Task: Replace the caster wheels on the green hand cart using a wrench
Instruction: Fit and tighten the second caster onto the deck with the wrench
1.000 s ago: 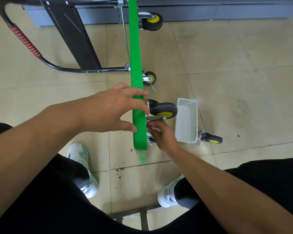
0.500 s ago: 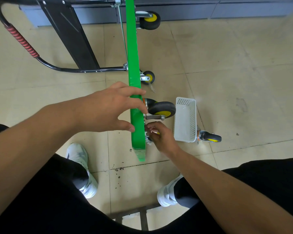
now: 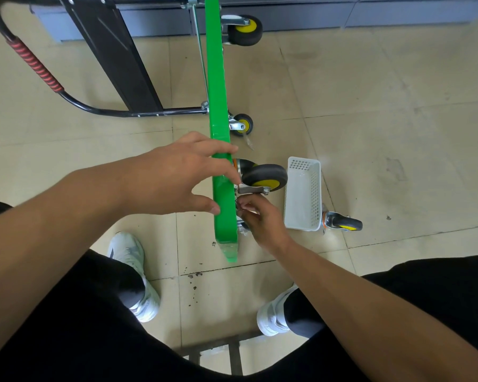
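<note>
Left of the cart (image 3: 218, 78), whose green deck stands on edge on the tiled floor, the black handle (image 3: 35, 64) with its red grip lies flat. The left hand (image 3: 177, 175) comes in from that side and holds the deck's upper edge, thumb on the left face and fingers laid over the top toward the wheel side, steadying it. The deck's long axis runs away from the person, so all the wheels stick out to its right: two small yellow-hubbed wheels (image 3: 243, 124) farther along, and one larger caster (image 3: 264, 177) at the near end, its metal plate against the deck. Just below that caster, close against the deck's right face, the right hand (image 3: 262, 219) has its fingers curled and pinched on a small metal fastener (image 3: 242, 206) at the plate; what kind it is cannot be told. This hand is the nearer one to the mounting and is probably threading or loosening the fastener by hand, turning about an axis that runs straight out of the deck. Right of the deck, past the caster, stands a white basket (image 3: 304, 194), with a loose caster (image 3: 342, 223) lying just beyond it. No wrench shows. No brand, label or writing can be read.
</note>
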Tool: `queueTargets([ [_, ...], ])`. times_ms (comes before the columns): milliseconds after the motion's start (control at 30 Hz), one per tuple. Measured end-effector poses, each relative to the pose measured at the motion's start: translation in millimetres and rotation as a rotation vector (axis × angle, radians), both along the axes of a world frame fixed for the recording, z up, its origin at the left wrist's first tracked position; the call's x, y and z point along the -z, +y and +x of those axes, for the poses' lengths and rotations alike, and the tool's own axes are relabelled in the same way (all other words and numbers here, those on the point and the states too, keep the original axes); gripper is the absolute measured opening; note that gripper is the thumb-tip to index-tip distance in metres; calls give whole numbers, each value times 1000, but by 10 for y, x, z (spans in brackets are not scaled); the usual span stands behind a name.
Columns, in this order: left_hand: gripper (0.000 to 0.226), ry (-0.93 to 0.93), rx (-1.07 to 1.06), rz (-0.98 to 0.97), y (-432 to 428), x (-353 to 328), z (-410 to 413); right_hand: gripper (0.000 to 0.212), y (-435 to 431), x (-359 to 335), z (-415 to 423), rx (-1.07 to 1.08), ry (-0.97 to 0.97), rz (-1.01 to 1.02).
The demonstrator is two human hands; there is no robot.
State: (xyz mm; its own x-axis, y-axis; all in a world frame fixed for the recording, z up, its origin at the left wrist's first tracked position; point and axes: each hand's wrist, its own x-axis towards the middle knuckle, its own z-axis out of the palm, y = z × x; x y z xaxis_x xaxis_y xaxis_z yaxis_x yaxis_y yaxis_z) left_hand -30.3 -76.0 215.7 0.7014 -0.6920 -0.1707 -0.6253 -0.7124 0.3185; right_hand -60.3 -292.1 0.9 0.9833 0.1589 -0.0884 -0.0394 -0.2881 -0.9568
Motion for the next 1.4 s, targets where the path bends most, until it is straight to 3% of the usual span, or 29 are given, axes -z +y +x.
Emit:
queueTargets([
  [333,54,2,0,-7,1,-2,0,30,-2,-69,-105,3,0,-15],
  [667,54,-6,10,5,7,10,12,26,-64,-285,-306,-40,138,-101],
  [1067,53,-19,17,-11,0,28,6,19,-89,-1175,-194,22,823,372],
  [1167,54,-21,16,-10,12,30,4,35,-21,-1247,-96,66,902,478],
  [1267,54,-20,15,-5,10,26,-3,21,26,-1293,-67,95,932,521],
  [1400,54,-12,13,-8,7,19,-11,18,21,-1353,-108,33,901,414],
])
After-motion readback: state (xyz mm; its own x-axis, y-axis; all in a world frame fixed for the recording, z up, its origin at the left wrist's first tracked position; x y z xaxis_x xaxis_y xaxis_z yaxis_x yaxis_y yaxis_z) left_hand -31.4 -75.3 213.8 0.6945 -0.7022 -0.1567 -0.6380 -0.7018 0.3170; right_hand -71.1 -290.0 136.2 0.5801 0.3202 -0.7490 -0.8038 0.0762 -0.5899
